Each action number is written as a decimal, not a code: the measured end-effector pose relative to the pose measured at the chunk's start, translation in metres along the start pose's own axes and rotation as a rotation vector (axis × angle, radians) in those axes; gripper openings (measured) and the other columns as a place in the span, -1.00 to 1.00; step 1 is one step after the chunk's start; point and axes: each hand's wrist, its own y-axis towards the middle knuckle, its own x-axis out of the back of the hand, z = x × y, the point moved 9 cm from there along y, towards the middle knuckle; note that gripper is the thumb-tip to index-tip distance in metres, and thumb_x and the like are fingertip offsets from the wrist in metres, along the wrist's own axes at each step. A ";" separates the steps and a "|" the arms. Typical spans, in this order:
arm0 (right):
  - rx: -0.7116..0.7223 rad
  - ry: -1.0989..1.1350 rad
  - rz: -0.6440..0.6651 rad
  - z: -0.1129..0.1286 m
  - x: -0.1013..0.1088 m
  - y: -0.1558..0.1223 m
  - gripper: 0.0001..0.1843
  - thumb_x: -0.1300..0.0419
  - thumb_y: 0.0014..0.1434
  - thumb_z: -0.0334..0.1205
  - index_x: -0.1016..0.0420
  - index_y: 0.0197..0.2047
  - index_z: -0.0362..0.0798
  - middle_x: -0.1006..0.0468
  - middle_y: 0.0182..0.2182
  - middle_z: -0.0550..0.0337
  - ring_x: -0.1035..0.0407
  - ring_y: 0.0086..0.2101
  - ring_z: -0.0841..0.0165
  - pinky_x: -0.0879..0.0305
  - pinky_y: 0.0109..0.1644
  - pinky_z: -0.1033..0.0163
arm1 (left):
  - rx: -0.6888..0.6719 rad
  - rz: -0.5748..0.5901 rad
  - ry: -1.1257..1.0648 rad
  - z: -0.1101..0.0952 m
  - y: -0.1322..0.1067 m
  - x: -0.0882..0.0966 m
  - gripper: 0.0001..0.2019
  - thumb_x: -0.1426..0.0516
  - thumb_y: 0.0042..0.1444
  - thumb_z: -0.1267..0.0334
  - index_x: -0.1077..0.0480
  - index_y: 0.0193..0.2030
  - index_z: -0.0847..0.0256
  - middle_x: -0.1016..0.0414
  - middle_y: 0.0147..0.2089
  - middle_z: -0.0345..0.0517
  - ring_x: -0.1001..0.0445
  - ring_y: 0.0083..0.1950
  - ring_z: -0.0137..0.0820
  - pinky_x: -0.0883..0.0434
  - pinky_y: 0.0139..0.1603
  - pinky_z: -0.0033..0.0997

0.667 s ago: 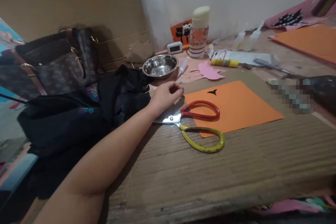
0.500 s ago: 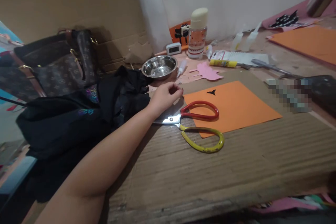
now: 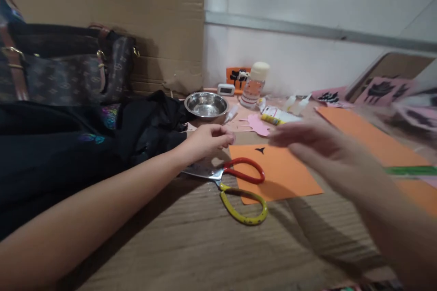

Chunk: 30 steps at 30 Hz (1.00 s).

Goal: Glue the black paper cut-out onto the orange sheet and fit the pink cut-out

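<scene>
A low sweep by the right hand (image 3: 321, 150), fingers loosely parted and seemingly empty, could dislodge the black cutout (image 3: 260, 150); the left hand (image 3: 208, 140) hovers nearly pinched, hold unclear.

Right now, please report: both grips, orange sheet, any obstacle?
Left grip by orange sheet, hold unclear. Right grip blurred, looks open, near sheet's right side. Possible obstacle: scissors, lying partly over sheet.

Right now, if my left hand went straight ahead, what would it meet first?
Probably the orange sheet, whose edge lies beside your left hand; if that hand is raised, which I can't judge, perhaps your right hand beyond.
</scene>
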 end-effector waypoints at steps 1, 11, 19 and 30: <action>-0.031 0.006 0.058 -0.004 -0.011 0.004 -0.69 -0.26 0.30 0.02 -0.56 -0.01 0.03 -0.66 -0.11 0.05 -0.57 -0.11 0.21 -0.52 0.02 0.03 | 0.004 0.017 -0.034 -0.001 -0.005 -0.003 -0.90 -0.25 0.09 0.28 -0.51 -0.41 0.24 -0.56 -0.38 -0.15 -0.48 -0.37 -0.45 -0.42 -0.25 -0.44; -0.149 0.009 0.094 -0.055 -0.087 0.000 -0.81 -0.26 0.22 -0.07 -0.55 -0.21 -0.01 -0.67 -0.26 0.11 -0.56 -0.23 0.23 -0.48 -0.14 0.16 | 0.034 0.049 -0.211 0.020 -0.038 -0.025 -0.79 -0.26 0.12 0.09 -0.48 -0.28 0.20 -0.62 -0.27 -0.10 -0.57 -0.26 -0.37 -0.48 -0.21 -0.40; -0.041 0.006 0.037 -0.054 -0.087 -0.009 -0.83 -0.19 0.28 -0.11 -0.54 -0.26 0.01 -0.64 -0.36 0.15 -0.51 -0.34 0.27 -0.43 -0.24 0.20 | -0.027 0.067 -0.121 0.022 -0.040 -0.034 -0.81 -0.25 0.16 0.11 -0.51 -0.26 0.20 -0.62 -0.28 -0.13 -0.60 -0.25 -0.34 -0.51 -0.19 -0.37; -0.053 0.085 0.044 -0.060 -0.086 -0.008 -0.81 -0.13 0.33 -0.11 -0.43 -0.28 -0.01 -0.53 -0.37 0.21 -0.43 -0.35 0.34 -0.36 -0.28 0.26 | -0.024 0.073 -0.056 0.017 -0.044 -0.036 -0.87 -0.24 0.17 0.18 -0.49 -0.29 0.19 -0.60 -0.30 -0.16 -0.58 -0.25 -0.36 -0.51 -0.20 -0.38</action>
